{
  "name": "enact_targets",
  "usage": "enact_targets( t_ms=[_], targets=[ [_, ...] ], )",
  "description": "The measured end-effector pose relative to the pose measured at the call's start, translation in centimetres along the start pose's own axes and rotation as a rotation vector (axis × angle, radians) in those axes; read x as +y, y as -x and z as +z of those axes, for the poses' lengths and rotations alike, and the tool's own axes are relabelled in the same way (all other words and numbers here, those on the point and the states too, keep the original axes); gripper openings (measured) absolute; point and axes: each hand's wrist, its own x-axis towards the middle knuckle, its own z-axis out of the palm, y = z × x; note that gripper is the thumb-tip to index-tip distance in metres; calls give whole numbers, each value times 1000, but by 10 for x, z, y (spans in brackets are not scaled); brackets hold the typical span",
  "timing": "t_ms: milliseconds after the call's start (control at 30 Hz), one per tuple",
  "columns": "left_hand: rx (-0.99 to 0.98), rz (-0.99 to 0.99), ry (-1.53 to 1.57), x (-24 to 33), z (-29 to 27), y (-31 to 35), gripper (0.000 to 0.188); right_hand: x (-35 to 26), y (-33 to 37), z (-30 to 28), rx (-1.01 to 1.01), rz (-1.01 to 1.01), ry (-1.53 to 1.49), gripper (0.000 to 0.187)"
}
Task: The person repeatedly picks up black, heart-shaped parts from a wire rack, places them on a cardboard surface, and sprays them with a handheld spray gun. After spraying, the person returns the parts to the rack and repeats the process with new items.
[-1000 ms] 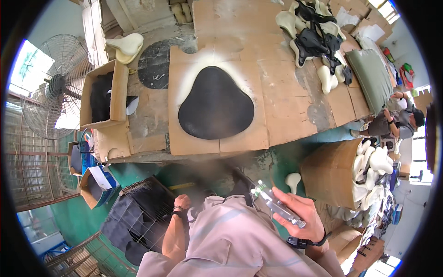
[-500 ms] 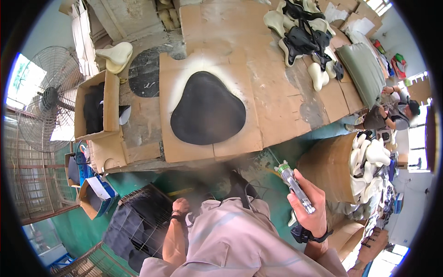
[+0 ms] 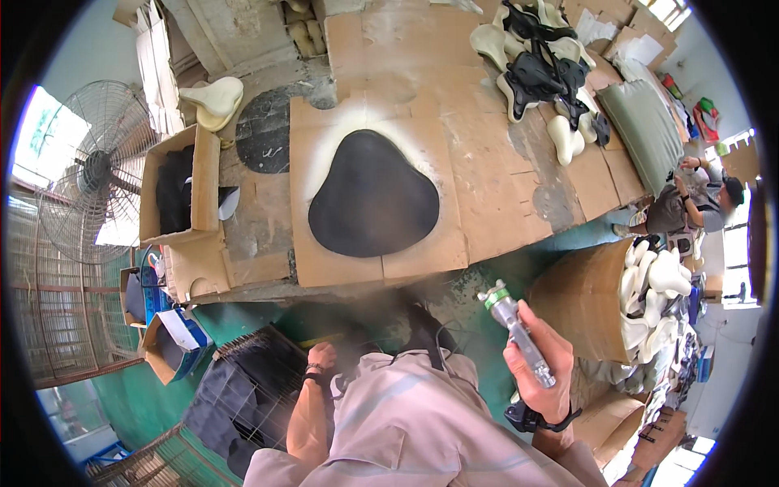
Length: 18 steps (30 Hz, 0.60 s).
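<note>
My right hand (image 3: 545,357) is closed around a metal spray gun (image 3: 519,337) with a green ring near its nozzle. The gun is held in front of the table's near edge, its nozzle toward the table. A black rounded-triangular saddle cover (image 3: 373,195) lies flat on a cardboard sheet (image 3: 312,264), with a pale whitish band around its upper edges. My left hand (image 3: 322,355) hangs low at my left side with its fingers curled in; nothing shows in it. It is nearest to a wire rack (image 3: 243,398) holding dark sheets.
Cream and black saddle parts (image 3: 540,73) lie heaped at the table's far right. A large cardboard drum (image 3: 576,296) full of cream saddle pads stands at right. On the left are an open carton (image 3: 207,183) and a fan (image 3: 97,170). Another person (image 3: 690,199) works far right.
The spray gun has turned slightly, its nozzle moving a little left. The table and surroundings have shifted slightly right in view. My left hand stays low at my side.
</note>
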Motion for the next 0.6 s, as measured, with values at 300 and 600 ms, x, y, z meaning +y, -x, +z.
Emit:
enact_targets(
  t_ms=[300,600],
  targets=[
    [-27,-38,143,-35,-3,-1,12,-5,-2,-3,-21,-2,12,55],
    [102,-54,-293,5,29,39,32,0,20,-24,-219,74,51,58]
  ],
)
